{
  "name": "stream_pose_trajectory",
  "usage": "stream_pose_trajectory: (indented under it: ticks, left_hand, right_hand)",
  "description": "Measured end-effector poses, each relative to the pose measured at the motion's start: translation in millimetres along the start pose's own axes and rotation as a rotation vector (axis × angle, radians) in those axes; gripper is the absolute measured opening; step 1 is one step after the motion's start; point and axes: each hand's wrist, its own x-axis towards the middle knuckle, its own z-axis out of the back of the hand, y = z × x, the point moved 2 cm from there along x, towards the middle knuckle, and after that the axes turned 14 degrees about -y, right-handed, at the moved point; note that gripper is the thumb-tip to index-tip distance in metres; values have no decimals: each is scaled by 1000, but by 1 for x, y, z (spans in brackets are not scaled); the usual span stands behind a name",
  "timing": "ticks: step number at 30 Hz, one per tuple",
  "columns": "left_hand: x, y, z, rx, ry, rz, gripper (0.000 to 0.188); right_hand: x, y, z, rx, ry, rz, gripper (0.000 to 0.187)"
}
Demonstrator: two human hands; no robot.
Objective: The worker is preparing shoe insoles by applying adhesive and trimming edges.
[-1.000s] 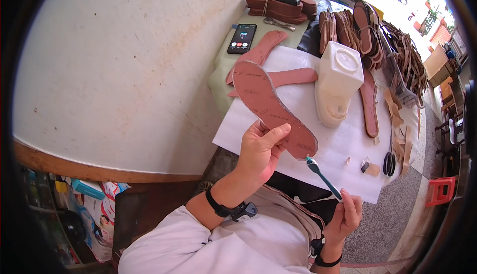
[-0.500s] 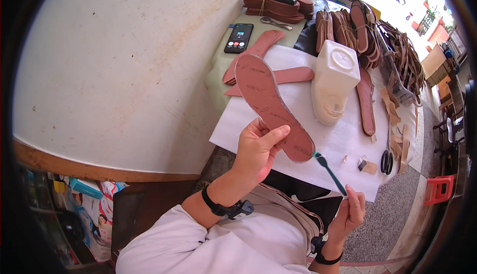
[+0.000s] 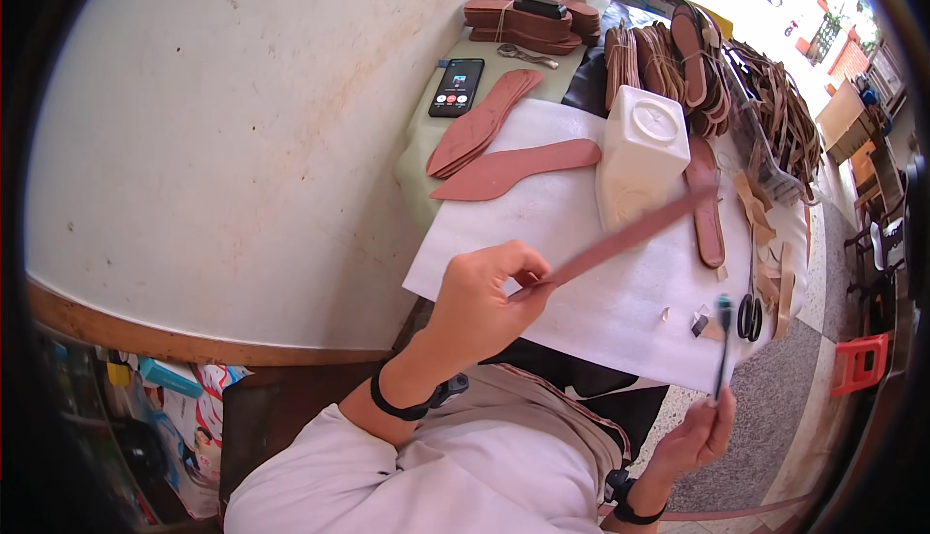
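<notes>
My left hand [image 3: 489,292] pinches a reddish-brown insole [image 3: 625,240] by one end, above the white sheet on the table. The insole is turned nearly edge-on, so its faces hardly show. Its far end is smeared by motion in front of a white plastic container [image 3: 651,132]. At the lower right, my right hand [image 3: 694,433] grips a teal toothbrush [image 3: 724,350] by its handle, head up and somewhat blurred. The brush is apart from the insole. A single insole piece [image 3: 518,168] lies flat on the sheet, beside a small stack of insole pieces [image 3: 480,127].
A phone [image 3: 456,88] and bundled insole stacks [image 3: 528,22] occupy the table's far left. More tied bundles [image 3: 664,64] and a clear bin of strips [image 3: 775,161] stand far right. Black-handled scissors [image 3: 750,317] lie near scraps [image 3: 765,214]. A red stool [image 3: 859,364] stands on the floor.
My left hand has tipped the insole from face-on to nearly edge-on, its far end swinging right. The toothbrush has left the insole's edge and moved right, now upright in my right hand.
</notes>
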Motion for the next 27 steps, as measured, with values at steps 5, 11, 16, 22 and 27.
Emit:
stream_pose_trajectory:
  ticks: [5, 11, 16, 22, 27]
  left_hand:
    - [0, 1, -24, 204, 126, -332, 14]
    - [0, 10, -39, 355, 179, -473, 18]
    - [3, 14, -28, 303, 165, -393, 29]
    - [4, 29, -15, 275, 142, -193, 44]
    - [5, 26, -19, -106, 62, 266, 56]
  right_hand:
    - [3, -1, 13, 56, -125, -74, 34]
    - [-6, -4, 16, 6, -5, -99, 30]
    - [-11, -6, 4, -22, 54, -63, 32]
    - [-10, 15, -21, -66, 202, -92, 34]
    - [-6, 17, -32, -74, 212, -61, 34]
